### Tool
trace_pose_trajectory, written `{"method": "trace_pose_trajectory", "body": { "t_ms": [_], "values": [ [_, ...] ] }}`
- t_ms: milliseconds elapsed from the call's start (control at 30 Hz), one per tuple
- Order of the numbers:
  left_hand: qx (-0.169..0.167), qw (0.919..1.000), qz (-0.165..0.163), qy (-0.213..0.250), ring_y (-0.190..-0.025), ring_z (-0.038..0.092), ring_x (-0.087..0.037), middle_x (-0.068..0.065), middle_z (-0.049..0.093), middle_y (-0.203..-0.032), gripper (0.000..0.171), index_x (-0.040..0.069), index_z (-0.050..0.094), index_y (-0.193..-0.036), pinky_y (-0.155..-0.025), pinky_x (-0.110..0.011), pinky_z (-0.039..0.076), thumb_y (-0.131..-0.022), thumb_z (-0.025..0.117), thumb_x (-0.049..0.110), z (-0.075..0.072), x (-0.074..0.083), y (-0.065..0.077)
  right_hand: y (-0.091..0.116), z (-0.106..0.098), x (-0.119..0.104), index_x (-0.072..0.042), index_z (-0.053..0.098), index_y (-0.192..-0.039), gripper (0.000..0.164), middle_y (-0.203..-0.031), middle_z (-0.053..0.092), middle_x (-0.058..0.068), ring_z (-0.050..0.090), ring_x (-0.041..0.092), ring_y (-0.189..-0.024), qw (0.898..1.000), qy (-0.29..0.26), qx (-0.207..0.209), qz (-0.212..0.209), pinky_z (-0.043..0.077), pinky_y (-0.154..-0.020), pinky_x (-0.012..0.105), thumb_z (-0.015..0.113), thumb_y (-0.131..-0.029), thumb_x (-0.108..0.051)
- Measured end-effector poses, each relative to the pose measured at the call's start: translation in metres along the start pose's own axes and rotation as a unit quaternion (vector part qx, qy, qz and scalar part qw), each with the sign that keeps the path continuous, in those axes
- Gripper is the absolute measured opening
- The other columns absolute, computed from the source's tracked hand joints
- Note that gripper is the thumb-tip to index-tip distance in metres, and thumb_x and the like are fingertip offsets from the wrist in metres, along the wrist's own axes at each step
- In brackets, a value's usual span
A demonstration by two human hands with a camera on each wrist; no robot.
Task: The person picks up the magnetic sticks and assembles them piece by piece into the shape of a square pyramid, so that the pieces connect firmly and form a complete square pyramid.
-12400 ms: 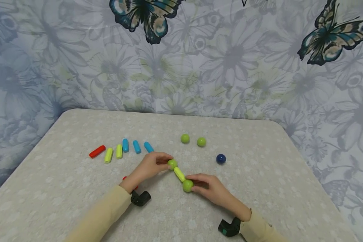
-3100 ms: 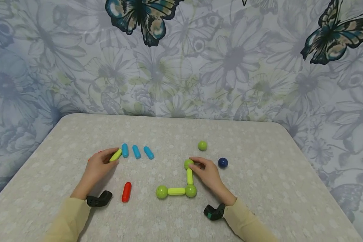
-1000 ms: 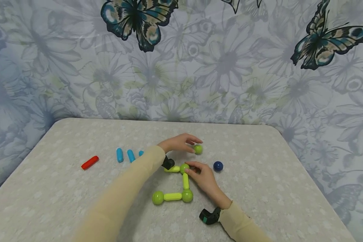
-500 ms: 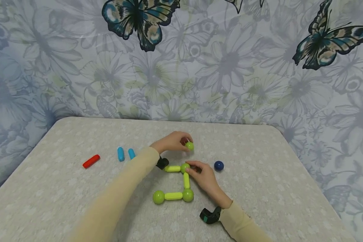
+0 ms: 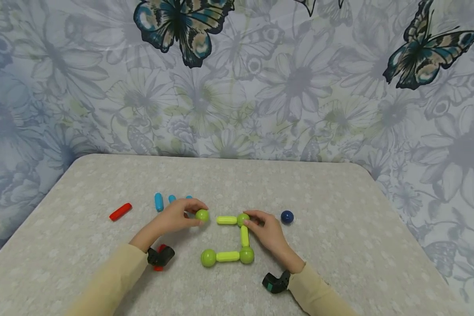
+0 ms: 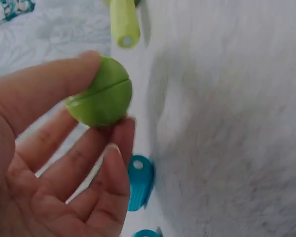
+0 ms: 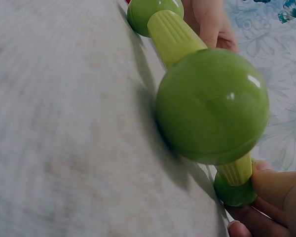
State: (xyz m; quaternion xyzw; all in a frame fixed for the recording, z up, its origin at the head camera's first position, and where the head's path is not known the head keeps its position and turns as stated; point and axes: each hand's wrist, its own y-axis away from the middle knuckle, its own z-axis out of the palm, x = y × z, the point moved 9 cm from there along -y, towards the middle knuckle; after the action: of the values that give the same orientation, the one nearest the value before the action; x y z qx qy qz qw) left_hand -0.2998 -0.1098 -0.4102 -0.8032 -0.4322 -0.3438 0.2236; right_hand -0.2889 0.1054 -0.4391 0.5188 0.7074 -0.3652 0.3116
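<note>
My left hand (image 5: pixel 177 217) pinches a loose green ball (image 5: pixel 202 215) between thumb and fingers; a seam rings it in the left wrist view. Right of it, a gap apart, lies the free end of a yellow-green magnetic rod (image 5: pixel 227 220). That rod joins a green corner ball (image 5: pixel 242 219), which my right hand (image 5: pixel 269 232) pinches. From there another rod (image 5: pixel 244 237) runs toward me to a second corner ball (image 5: pixel 246 255). A third rod (image 5: pixel 228 256) leads left to an end ball (image 5: pixel 208 258). In the right wrist view, the near corner ball (image 7: pixel 212 106) looms large.
Behind my left hand are blue rods (image 5: pixel 159 202), some partly hidden. A red rod (image 5: pixel 120 212) lies far left; another red rod (image 5: pixel 158 268) is mostly covered by the left wrist camera (image 5: pixel 161 256). A dark blue ball (image 5: pixel 287 217) sits right of my right hand.
My left hand set a third rod against the upper corner ball, reached across to the last loose green ball, picked it up and brought it left. My right hand stays at the corner ball.
</note>
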Motion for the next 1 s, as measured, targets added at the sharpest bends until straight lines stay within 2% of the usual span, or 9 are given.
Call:
{"method": "trace_pose_trajectory", "body": {
  "t_ms": [167,367,633,733,800,867,933,1000],
  "values": [
    [0.012,0.9996,0.000,0.024,-0.093,0.060,-0.024,-0.005,0.063,-0.101,0.031,0.001,0.063,-0.110,-0.074,-0.031,0.051,-0.082,0.073,0.009,0.008,0.006,0.004,0.002,0.000,0.002,-0.008,0.069,-0.111,0.026,-0.084,0.062,-0.004,0.051,0.013,-0.073,1.000,-0.010,-0.002,0.008,0.044,-0.064,0.027,0.068,-0.087,-0.018],
    [0.035,0.9981,-0.014,0.049,-0.095,0.061,-0.025,-0.007,0.063,-0.102,0.031,0.001,0.063,-0.109,-0.078,-0.031,0.051,-0.081,0.073,0.004,0.016,0.001,0.000,0.001,0.000,0.001,-0.008,0.069,-0.112,0.026,-0.094,0.066,0.000,0.055,0.013,-0.078,1.000,-0.023,-0.002,0.004,0.047,-0.068,0.029,0.068,-0.087,-0.018],
    [0.060,0.9962,-0.033,0.054,-0.100,0.059,-0.026,-0.010,0.062,-0.110,0.034,0.000,0.062,-0.115,-0.085,-0.038,0.049,-0.083,0.072,0.007,0.014,-0.003,0.003,0.000,0.001,0.002,-0.009,0.069,-0.112,0.026,-0.096,0.066,0.001,0.056,0.013,-0.079,1.000,-0.025,-0.001,0.005,0.048,-0.069,0.030,0.068,-0.087,-0.018],
    [0.084,0.9939,-0.034,0.063,-0.103,0.058,-0.026,-0.011,0.061,-0.114,0.034,0.000,0.061,-0.117,-0.087,-0.038,0.047,-0.086,0.069,0.009,0.000,-0.007,0.011,-0.001,0.002,0.003,-0.009,0.069,-0.112,0.026,-0.095,0.066,0.000,0.056,0.013,-0.078,1.000,-0.027,-0.002,0.005,0.047,-0.069,0.029,0.068,-0.087,-0.018],
    [0.114,0.9903,-0.038,0.071,-0.104,0.058,-0.026,-0.013,0.060,-0.115,0.033,0.000,0.060,-0.118,-0.088,-0.038,0.047,-0.088,0.067,0.011,-0.018,-0.013,0.019,-0.001,0.002,0.003,-0.009,0.069,-0.112,0.026,-0.094,0.066,0.000,0.055,0.013,-0.078,1.000,-0.028,-0.003,0.005,0.047,-0.068,0.029,0.068,-0.087,-0.018],
    [0.158,0.9839,-0.050,0.069,-0.106,0.056,-0.028,-0.015,0.060,-0.117,0.032,0.000,0.060,-0.119,-0.088,-0.039,0.047,-0.090,0.065,0.011,-0.040,-0.021,0.029,-0.001,0.002,0.002,-0.009,0.069,-0.111,0.026,-0.094,0.066,0.000,0.055,0.013,-0.077,1.000,-0.029,-0.004,0.007,0.047,-0.068,0.029,0.068,-0.087,-0.017],
    [0.197,0.9756,-0.082,0.052,-0.110,0.053,-0.033,-0.019,0.056,-0.122,0.034,0.000,0.058,-0.122,-0.088,-0.043,0.047,-0.091,0.063,0.012,-0.060,-0.035,0.039,-0.001,0.002,0.002,-0.008,0.069,-0.111,0.025,-0.093,0.066,0.000,0.054,0.013,-0.077,1.000,-0.030,-0.003,0.008,0.046,-0.067,0.028,0.069,-0.087,-0.016],
    [0.223,0.9660,-0.128,0.020,-0.112,0.050,-0.037,-0.022,0.051,-0.126,0.037,0.000,0.054,-0.126,-0.086,-0.047,0.047,-0.093,0.061,0.014,-0.074,-0.053,0.048,0.000,0.002,0.002,-0.008,0.069,-0.111,0.025,-0.093,0.066,0.000,0.054,0.013,-0.076,0.999,-0.031,-0.002,0.007,0.046,-0.066,0.028,0.069,-0.087,-0.015]
  ]
}}
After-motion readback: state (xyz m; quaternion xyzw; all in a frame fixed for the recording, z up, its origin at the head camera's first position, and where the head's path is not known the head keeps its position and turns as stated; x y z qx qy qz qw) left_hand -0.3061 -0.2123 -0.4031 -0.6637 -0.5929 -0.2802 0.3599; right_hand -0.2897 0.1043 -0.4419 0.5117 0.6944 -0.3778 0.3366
